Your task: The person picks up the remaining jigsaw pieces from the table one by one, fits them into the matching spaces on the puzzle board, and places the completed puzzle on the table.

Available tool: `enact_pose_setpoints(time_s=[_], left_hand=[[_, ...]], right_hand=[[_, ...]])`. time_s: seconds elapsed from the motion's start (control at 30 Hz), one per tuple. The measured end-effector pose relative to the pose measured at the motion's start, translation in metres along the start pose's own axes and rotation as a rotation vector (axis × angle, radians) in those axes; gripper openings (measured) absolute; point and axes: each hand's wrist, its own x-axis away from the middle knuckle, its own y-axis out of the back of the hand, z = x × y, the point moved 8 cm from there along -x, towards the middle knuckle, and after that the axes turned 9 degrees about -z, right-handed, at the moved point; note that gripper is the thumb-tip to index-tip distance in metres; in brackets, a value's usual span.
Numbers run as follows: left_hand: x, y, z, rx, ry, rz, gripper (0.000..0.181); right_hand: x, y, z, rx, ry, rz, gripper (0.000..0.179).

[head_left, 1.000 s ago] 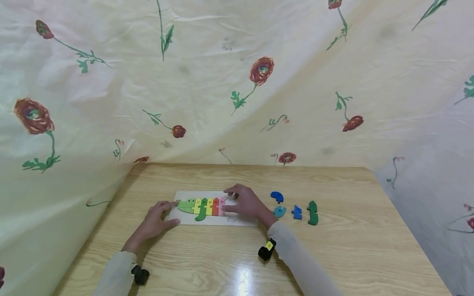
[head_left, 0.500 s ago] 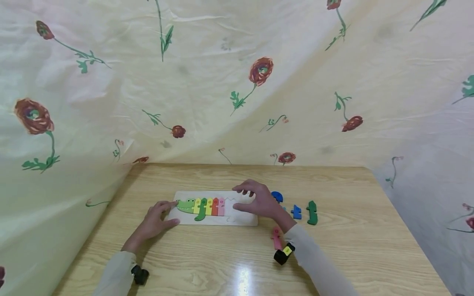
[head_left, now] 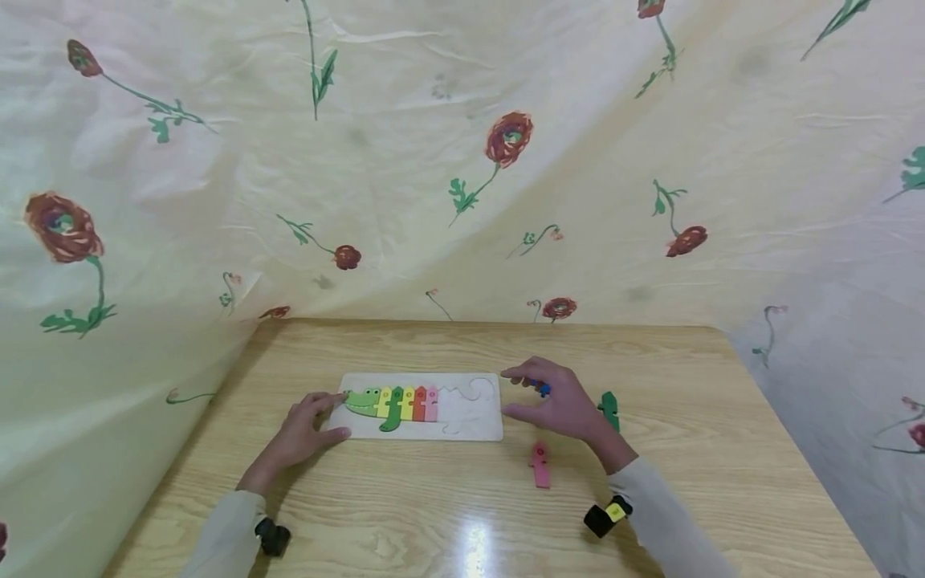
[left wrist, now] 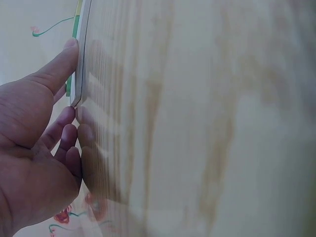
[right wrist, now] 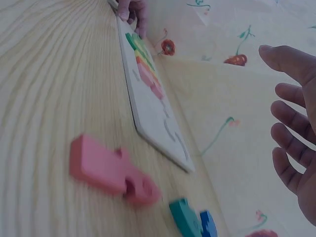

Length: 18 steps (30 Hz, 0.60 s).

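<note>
A white puzzle board (head_left: pixel 470 419) lies on the table, its left part filled with a crocodile head (head_left: pixel 364 401) and several colored body pieces (head_left: pixel 409 403). At the board's left end my left hand (head_left: pixel 307 433) holds the corner, thumb along the near edge in the left wrist view. My right hand (head_left: pixel 555 401) is held over the loose pieces with thumb and fingers spread apart, as the right wrist view also shows. Blue puzzle pieces (head_left: pixel 540 388) are partly hidden behind it. A pink puzzle piece (head_left: pixel 540 467) lies nearer me, below that hand.
A green puzzle piece (head_left: pixel 609 408) lies right of my right hand, partly covered by it. In the right wrist view a teal piece (right wrist: pixel 185 218) sits near a blue one (right wrist: pixel 208 224). Floral cloth (head_left: pixel 405 201) hangs behind the wooden table (head_left: pixel 405 498).
My right hand has moved right, off the board and over the loose pieces. The pink piece has come into view on the table. My left hand has stayed put.
</note>
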Motion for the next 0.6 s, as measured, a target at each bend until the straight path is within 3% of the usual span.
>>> enact_pose_setpoints(time_s=[0.37, 0.6], left_hand=[[0.0, 0.001, 0.003, 0.0, 0.021, 0.003, 0.067], [-0.001, -0.001, 0.004, -0.002, 0.033, 0.002, 0.067]], right_hand=[[0.038, 0.029, -0.013, 0.057, 0.013, -0.014, 0.05], [0.056, 0.032, -0.027, 0.061, -0.102, 0.028, 0.054]])
